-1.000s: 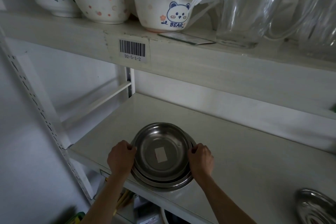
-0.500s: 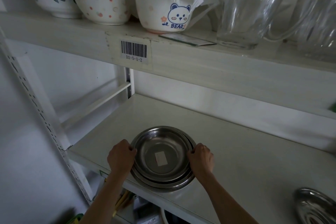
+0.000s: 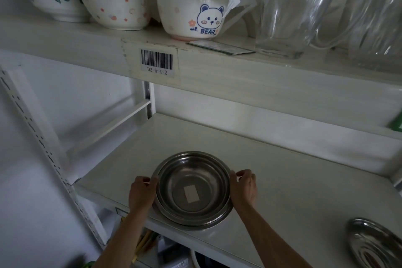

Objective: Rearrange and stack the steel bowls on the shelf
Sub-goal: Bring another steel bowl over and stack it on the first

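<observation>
A stack of steel bowls (image 3: 192,189) rests near the front edge of the lower white shelf (image 3: 282,180), with a pale sticker in the top bowl's bottom. My left hand (image 3: 141,193) grips the stack's left rim. My right hand (image 3: 244,189) cups the right rim, its fingers curled and loosening at the top. Another steel bowl (image 3: 374,243) lies alone at the shelf's right front, partly cut off by the frame.
The upper shelf (image 3: 217,67) hangs low above, carrying ceramic bowls (image 3: 191,13), a glass jug (image 3: 289,6) and a barcode label (image 3: 156,62). A slotted upright (image 3: 43,148) stands on the left. Items sit below the shelf (image 3: 174,252).
The stack has slid slightly back and right on the shelf with both hands. My right hand's fingers have loosened from a tight fist to a looser curl.
</observation>
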### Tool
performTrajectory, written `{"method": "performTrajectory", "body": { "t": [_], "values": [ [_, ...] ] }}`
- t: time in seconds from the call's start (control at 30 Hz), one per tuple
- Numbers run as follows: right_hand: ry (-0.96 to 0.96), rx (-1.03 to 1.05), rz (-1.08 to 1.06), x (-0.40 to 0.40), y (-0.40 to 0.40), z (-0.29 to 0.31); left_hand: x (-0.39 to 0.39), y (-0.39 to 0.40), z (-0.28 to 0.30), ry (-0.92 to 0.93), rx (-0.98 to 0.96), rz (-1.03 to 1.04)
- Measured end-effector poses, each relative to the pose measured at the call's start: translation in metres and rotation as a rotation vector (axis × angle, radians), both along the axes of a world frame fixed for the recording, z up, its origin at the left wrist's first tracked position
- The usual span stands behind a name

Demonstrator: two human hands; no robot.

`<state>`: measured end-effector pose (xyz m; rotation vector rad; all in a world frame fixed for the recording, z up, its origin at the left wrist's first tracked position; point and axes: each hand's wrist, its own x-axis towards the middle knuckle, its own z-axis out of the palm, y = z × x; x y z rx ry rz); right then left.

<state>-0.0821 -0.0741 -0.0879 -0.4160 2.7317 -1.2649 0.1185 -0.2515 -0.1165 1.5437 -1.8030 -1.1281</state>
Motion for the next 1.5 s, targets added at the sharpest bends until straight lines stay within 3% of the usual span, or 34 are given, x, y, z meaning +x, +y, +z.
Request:
{"method": "performTrajectory", "body": {
  "t": [0.13,0.23,0.83,1.5],
  "values": [
    [-0.303,-0.062,-0.025,-0.009,-0.006,-0.013,-0.004,0.005,-0.003,0.212,0.157,0.041],
    [-0.375,-0.185,-0.028,-0.005,-0.005,-0.018,-0.008,0.009,-0.004,0.306,0.135,0.086],
    [-0.265,-0.375,-0.239,-0.02,0.068,-0.027,-0.064,0.053,-0.012,0.386,0.097,-0.003],
    [-0.202,-0.394,-0.37,-0.04,0.158,-0.027,-0.12,0.122,-0.012,0.326,0.088,-0.158]
  ]
}}
